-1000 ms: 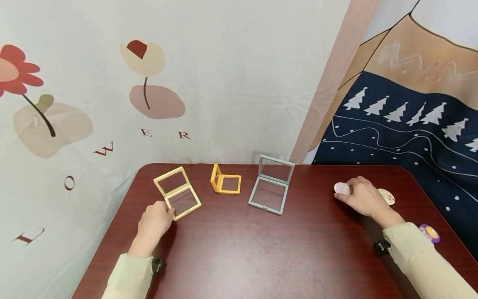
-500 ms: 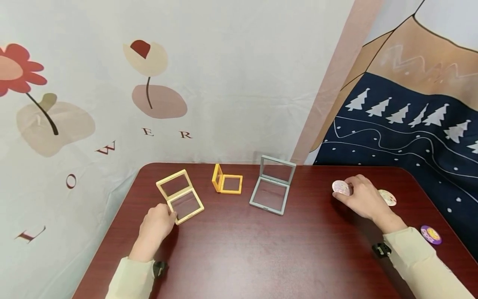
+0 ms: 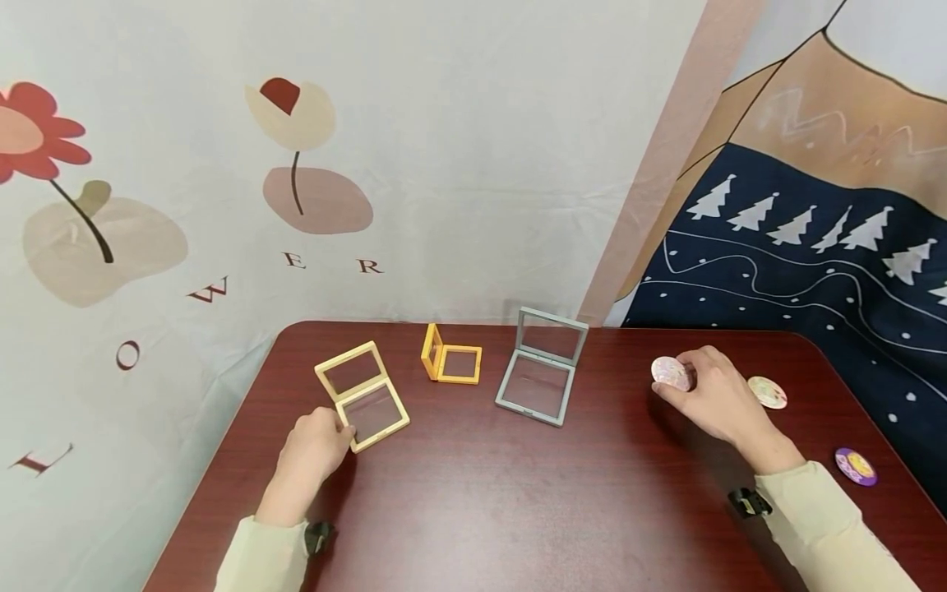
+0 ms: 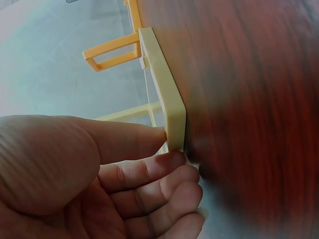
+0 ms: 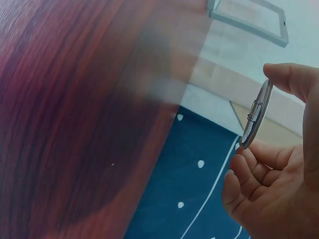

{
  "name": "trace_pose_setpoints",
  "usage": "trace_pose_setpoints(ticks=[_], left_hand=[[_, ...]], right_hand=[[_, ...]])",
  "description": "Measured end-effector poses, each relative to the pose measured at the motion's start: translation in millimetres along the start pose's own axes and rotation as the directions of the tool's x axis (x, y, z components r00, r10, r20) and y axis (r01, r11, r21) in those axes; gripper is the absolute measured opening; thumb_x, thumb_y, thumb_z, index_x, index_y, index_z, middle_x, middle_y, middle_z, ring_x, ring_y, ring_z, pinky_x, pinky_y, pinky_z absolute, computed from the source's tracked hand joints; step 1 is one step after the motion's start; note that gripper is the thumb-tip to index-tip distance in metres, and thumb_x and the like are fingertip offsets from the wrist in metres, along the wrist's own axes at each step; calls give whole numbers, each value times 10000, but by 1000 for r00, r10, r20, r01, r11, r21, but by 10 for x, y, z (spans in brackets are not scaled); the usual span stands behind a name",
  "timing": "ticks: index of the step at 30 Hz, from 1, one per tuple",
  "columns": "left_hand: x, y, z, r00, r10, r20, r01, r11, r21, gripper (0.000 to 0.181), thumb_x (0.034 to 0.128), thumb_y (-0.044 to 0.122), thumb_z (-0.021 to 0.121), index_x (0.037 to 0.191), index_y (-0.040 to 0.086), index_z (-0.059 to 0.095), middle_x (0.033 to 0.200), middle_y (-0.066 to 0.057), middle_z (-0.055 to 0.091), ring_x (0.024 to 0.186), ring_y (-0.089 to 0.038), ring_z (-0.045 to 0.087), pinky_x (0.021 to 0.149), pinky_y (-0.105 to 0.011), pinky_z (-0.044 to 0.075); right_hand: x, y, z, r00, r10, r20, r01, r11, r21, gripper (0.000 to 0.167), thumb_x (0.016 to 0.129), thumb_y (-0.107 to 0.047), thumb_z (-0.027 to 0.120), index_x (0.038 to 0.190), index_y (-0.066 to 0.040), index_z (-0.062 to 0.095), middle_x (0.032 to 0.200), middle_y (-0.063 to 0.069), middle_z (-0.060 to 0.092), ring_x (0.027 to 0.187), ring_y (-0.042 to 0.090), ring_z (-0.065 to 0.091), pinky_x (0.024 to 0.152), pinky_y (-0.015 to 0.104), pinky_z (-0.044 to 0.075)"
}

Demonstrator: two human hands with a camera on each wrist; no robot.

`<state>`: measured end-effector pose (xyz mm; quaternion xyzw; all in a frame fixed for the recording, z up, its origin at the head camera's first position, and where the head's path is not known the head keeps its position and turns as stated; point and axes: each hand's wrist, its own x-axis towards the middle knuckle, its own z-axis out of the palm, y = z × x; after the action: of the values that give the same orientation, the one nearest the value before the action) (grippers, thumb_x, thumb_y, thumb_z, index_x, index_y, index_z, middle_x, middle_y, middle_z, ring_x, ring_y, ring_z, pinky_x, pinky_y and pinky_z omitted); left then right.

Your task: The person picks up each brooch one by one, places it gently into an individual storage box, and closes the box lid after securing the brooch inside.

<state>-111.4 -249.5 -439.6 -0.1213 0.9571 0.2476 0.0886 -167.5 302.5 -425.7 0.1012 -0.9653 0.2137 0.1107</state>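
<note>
My left hand [image 3: 314, 444] pinches the near left corner of a cream-yellow hinged display case [image 3: 362, 390] that stands open. In the left wrist view, my thumb and index finger grip the edge of that cream case [image 4: 169, 89], with the other fingers curled below. My right hand [image 3: 716, 396] holds a round pinkish pin badge [image 3: 670, 373] above the table at the right. The right wrist view has the badge [image 5: 256, 115] edge-on between thumb and fingers, its metal pin showing on the back.
An orange hinged case [image 3: 440, 367] and a larger grey one [image 3: 543, 359] stand open along the back of the dark red table [image 3: 481, 510]. Right of my right hand lie a pale round badge [image 3: 768, 392] and a purple one [image 3: 856, 466]. A printed curtain [image 3: 459, 164] hangs behind.
The cream case has shifted slightly right and nearer to me, with my left hand on it. My right hand has moved a little left with the badge, whose face now shows more.
</note>
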Motion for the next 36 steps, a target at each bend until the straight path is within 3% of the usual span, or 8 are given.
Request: trace_pose_setpoints(ticks=[11,23,36], left_hand=[[-48,7,36,1000,25,18,-25,1000,1,392,987,190,658,615,135,548,632,-72,498,643,-270,514,549,-389,393],[-96,44,65,998,48,35,-48,999,-15,334,973,154,688,647,106,634,614,-42,528,625,-241,510,555,-362,401],[-105,45,52,993,90,71,-89,996,-20,419,959,159,720,574,117,562,547,16,435,582,-205,463,548,-328,382]], right_hand=[[-37,-160,1,995,-90,-38,91,996,10,486,814,-301,864,1100,38,665,1042,164,624,919,298,553,762,482,474],[-62,-395,60,992,-120,-43,122,992,30,472,811,-285,867,1124,4,662,1071,115,613,948,260,542,792,468,473],[-58,-651,188,982,-177,-58,181,981,73,456,792,-258,886,1126,-32,673,1063,67,615,952,218,540,800,447,483]])
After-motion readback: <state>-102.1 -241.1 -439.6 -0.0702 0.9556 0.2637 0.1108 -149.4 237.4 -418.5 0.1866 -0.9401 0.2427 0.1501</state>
